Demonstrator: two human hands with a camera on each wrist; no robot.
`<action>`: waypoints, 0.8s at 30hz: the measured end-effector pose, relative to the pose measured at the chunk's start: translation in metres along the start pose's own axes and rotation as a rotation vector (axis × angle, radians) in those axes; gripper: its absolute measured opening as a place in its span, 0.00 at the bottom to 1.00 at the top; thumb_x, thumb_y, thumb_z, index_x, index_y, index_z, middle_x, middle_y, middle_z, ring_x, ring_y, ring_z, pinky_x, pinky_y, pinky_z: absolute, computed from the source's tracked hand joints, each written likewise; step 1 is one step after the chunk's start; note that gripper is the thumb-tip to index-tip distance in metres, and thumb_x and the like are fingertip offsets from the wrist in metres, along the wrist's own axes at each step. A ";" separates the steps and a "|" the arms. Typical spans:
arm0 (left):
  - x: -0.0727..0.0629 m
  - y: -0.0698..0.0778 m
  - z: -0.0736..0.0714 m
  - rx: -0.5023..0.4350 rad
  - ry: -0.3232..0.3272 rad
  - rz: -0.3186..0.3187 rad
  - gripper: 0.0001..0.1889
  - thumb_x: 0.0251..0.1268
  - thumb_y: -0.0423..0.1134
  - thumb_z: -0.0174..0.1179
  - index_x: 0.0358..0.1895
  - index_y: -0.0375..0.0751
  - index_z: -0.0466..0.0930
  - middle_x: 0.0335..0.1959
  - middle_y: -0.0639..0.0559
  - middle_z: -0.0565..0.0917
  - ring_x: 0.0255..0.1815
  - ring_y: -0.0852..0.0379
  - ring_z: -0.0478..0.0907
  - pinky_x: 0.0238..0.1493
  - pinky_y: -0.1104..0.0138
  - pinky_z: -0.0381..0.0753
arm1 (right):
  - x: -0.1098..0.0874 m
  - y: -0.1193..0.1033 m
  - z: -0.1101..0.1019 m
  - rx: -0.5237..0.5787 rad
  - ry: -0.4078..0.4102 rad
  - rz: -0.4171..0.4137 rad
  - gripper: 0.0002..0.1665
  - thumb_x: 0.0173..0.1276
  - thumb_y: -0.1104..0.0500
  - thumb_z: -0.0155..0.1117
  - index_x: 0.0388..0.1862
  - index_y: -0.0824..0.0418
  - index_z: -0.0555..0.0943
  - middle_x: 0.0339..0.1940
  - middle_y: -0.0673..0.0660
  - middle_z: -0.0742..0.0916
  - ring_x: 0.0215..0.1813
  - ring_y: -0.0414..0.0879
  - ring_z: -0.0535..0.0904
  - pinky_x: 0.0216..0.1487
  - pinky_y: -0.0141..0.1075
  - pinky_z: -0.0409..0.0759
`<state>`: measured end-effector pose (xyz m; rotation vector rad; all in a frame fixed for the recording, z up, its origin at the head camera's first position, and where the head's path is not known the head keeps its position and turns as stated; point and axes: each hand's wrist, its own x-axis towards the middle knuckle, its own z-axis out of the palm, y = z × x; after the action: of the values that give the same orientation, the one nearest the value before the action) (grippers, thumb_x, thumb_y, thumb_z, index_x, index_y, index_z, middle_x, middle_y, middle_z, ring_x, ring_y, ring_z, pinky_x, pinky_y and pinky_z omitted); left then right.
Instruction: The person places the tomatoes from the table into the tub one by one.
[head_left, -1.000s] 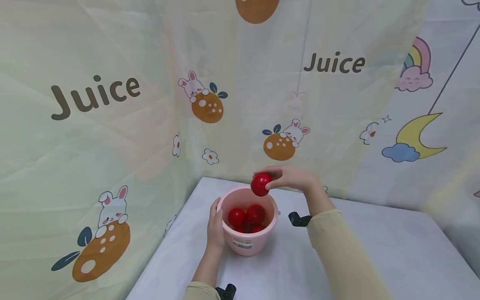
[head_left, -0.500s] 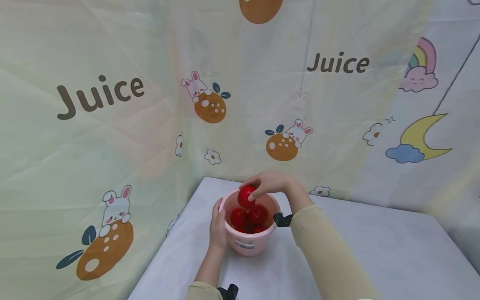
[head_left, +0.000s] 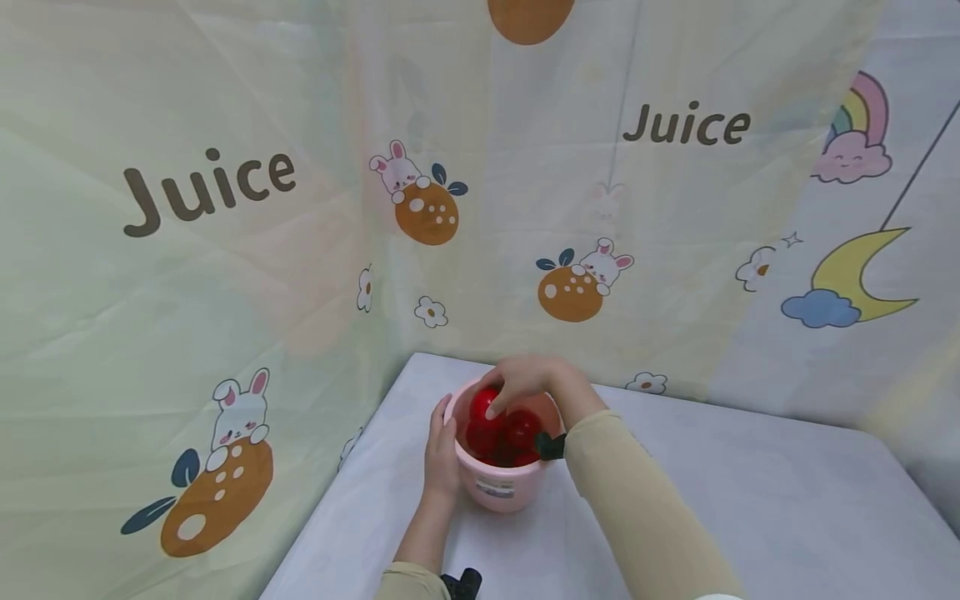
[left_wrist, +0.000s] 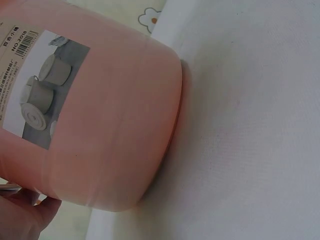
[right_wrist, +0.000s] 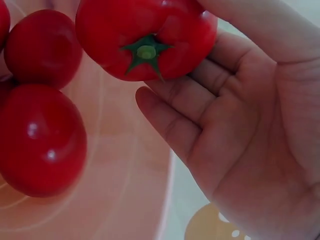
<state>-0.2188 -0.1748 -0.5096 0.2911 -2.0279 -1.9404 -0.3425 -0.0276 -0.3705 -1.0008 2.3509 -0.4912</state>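
Observation:
A pink plastic bucket (head_left: 501, 487) stands upright on the table, with several red tomatoes (head_left: 522, 428) inside. My left hand (head_left: 441, 462) holds the bucket by its left side; part of that hand also shows low in the left wrist view. My right hand (head_left: 521, 379) reaches over the rim into the bucket and grips a tomato (right_wrist: 147, 37) with a green star-shaped stem, between thumb and fingers. This tomato is above the others at the bucket's left inner side. In the head view the right fingers are partly hidden.
The bucket stands on a white-covered table (head_left: 735, 492), near its far left corner. A printed cloth (head_left: 480, 208) with rabbits and fruit hangs close behind and along the left. A label (left_wrist: 40, 80) is stuck on the bucket's wall.
My right hand has moved left and down with its tomato, from above the bucket's far rim to inside the bucket. My left hand stays at the bucket's side.

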 end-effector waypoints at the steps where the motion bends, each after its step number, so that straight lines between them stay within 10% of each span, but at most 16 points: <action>1: 0.000 0.000 0.000 0.000 0.002 -0.001 0.24 0.73 0.62 0.43 0.71 0.79 0.56 0.73 0.67 0.65 0.77 0.54 0.60 0.71 0.39 0.64 | 0.000 0.000 0.001 0.000 0.003 0.005 0.29 0.51 0.45 0.79 0.55 0.31 0.81 0.50 0.41 0.83 0.59 0.47 0.74 0.49 0.46 0.86; 14: -0.003 0.003 0.001 0.014 -0.002 -0.009 0.24 0.75 0.61 0.41 0.72 0.76 0.55 0.74 0.66 0.64 0.77 0.52 0.58 0.70 0.37 0.64 | -0.016 0.010 0.001 0.094 0.011 -0.017 0.32 0.58 0.47 0.75 0.63 0.39 0.79 0.59 0.43 0.84 0.65 0.47 0.74 0.55 0.48 0.84; 24: -0.001 -0.002 0.000 0.006 -0.008 0.007 0.23 0.76 0.60 0.41 0.71 0.78 0.56 0.73 0.68 0.65 0.77 0.54 0.59 0.72 0.38 0.63 | -0.072 0.041 0.009 0.003 0.237 -0.011 0.27 0.65 0.40 0.65 0.63 0.41 0.79 0.60 0.44 0.82 0.64 0.48 0.74 0.55 0.50 0.82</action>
<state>-0.2176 -0.1746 -0.5114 0.2776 -2.0369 -1.9347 -0.3175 0.0515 -0.3754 -1.0022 2.5519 -0.6493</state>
